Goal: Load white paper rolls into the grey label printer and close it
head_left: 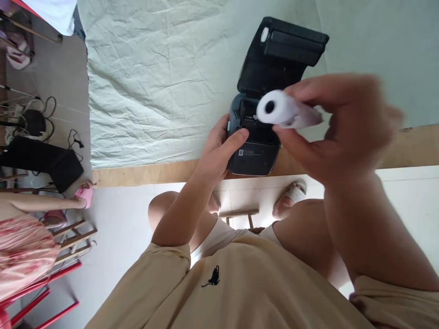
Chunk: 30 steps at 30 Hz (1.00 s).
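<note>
A dark portable label printer (255, 157) sits at the table's near edge with its lid (281, 55) swung up and back. My left hand (219, 148) grips the printer's left side, the thumb lying over the rim of its open compartment. Between the thumb and fingers of my right hand (346, 123) is a white paper roll (288, 109), its dark core hole facing left. The roll is held just above the right part of the compartment and hides some of it. Slight motion blur softens my right hand.
A wrinkled pale green cloth (154, 82) covers the table, whose wooden edge (144, 176) shows in front. On the left are another person's leg (41, 201), a wooden stool (73, 240), a black box-like object (44, 160) and loose cables on the floor.
</note>
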Each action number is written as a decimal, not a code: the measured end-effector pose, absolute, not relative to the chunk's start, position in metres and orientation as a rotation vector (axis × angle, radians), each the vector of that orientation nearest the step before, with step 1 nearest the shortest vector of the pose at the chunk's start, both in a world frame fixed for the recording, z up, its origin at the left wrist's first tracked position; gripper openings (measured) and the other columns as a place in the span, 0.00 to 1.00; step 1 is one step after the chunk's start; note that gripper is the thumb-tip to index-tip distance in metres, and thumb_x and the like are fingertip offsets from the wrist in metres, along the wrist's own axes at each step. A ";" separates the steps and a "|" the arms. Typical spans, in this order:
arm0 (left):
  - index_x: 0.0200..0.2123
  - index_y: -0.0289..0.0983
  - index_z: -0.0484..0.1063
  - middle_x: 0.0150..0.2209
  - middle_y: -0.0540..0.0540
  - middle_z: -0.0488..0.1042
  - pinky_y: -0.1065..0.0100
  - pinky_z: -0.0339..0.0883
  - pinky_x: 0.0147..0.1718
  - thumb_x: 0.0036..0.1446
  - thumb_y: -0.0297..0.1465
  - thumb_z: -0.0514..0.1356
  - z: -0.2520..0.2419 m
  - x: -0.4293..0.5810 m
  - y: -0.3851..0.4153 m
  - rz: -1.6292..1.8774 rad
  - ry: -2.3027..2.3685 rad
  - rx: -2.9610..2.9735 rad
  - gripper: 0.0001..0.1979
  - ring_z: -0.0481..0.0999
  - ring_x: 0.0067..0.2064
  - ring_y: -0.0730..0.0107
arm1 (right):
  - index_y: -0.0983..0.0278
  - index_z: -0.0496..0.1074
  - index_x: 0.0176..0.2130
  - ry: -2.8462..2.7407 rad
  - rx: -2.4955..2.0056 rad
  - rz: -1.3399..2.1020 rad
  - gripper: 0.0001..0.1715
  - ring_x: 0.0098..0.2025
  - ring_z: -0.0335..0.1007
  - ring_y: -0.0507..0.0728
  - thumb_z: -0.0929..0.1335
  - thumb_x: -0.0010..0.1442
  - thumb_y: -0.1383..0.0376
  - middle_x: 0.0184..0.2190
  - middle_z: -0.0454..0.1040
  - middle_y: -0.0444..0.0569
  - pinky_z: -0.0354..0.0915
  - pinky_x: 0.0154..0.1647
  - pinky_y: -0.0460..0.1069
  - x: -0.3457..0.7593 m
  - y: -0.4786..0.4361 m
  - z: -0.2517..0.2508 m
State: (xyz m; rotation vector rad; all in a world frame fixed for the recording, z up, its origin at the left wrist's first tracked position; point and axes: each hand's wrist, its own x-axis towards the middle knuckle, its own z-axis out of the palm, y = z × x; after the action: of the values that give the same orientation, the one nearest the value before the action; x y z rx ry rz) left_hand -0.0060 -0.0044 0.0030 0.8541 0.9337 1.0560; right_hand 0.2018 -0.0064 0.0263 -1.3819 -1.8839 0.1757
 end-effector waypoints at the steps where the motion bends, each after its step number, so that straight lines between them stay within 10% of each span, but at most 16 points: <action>1: 0.48 0.41 0.80 0.38 0.50 0.82 0.66 0.81 0.34 0.62 0.45 0.74 0.003 -0.007 -0.004 1.054 0.931 0.859 0.18 0.86 0.36 0.67 | 0.51 0.76 0.51 -1.915 -1.308 0.127 0.09 0.52 0.84 0.59 0.69 0.72 0.58 0.50 0.85 0.42 0.81 0.50 0.59 0.195 -0.006 0.024; 14: 0.44 0.42 0.79 0.38 0.48 0.83 0.63 0.82 0.40 0.65 0.51 0.70 0.005 -0.006 -0.004 1.042 0.851 0.850 0.18 0.87 0.42 0.61 | 0.51 0.76 0.35 -2.044 -1.198 -0.091 0.16 0.43 0.87 0.58 0.64 0.74 0.61 0.35 0.86 0.36 0.77 0.44 0.61 0.182 -0.014 0.017; 23: 0.49 0.43 0.77 0.39 0.51 0.82 0.67 0.81 0.36 0.51 0.41 0.81 -0.009 -0.010 0.000 1.038 0.873 0.897 0.26 0.84 0.38 0.67 | 0.56 0.73 0.43 -1.815 -0.804 -0.127 0.03 0.38 0.83 0.55 0.70 0.71 0.60 0.35 0.84 0.40 0.73 0.39 0.54 0.184 -0.006 0.008; 30: 0.56 0.45 0.75 0.51 0.45 0.83 0.59 0.84 0.48 0.43 0.47 0.82 -0.019 -0.016 0.004 1.066 0.882 1.058 0.39 0.87 0.53 0.50 | 0.53 0.64 0.66 -1.874 -1.114 -0.034 0.29 0.57 0.81 0.61 0.67 0.68 0.63 0.71 0.73 0.52 0.78 0.53 0.61 0.196 0.001 0.025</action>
State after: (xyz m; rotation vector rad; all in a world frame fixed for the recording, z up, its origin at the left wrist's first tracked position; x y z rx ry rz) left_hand -0.0163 0.0045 -0.0194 1.0583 0.8817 1.0658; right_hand 0.1960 0.0010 0.0246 -1.1142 -1.8743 -0.0340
